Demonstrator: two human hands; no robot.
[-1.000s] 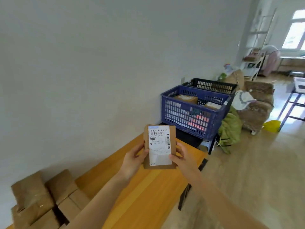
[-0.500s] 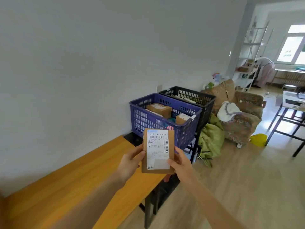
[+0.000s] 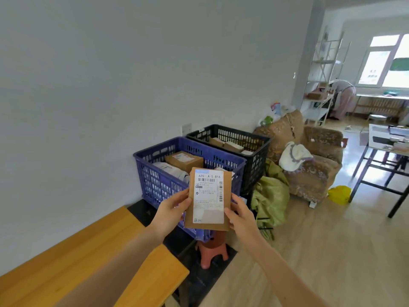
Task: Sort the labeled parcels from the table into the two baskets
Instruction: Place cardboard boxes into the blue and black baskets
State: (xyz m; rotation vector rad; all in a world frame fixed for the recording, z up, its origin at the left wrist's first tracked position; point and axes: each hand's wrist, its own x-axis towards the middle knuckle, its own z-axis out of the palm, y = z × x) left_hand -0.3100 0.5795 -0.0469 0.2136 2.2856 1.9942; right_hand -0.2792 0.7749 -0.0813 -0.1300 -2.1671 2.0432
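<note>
A flat brown parcel point(image 3: 208, 199) with a white label reading "620- A-5 B16" is held upright in front of me. My left hand point(image 3: 171, 210) grips its left edge and my right hand point(image 3: 240, 212) grips its right edge. Just behind it stands the blue basket point(image 3: 155, 173), holding a brown box point(image 3: 183, 160) and other parcels. The black basket point(image 3: 254, 149) stands beyond the blue one, against the wall, with several parcels inside. The wooden table point(image 3: 77, 260) lies at the lower left, its end below my left forearm.
A pink stool point(image 3: 211, 251) stands under the blue basket on a dark mat. A green bag point(image 3: 271, 196), a patterned armchair point(image 3: 309, 165) and a yellow object point(image 3: 338, 193) lie to the right. A dark-legged table point(image 3: 387, 151) is at far right; a person bends near the shelves at the back.
The view has moved right along the table toward the baskets, which are now closer and larger. The stacked boxes on the table's left have left the view. Both hands still hold the parcel.
</note>
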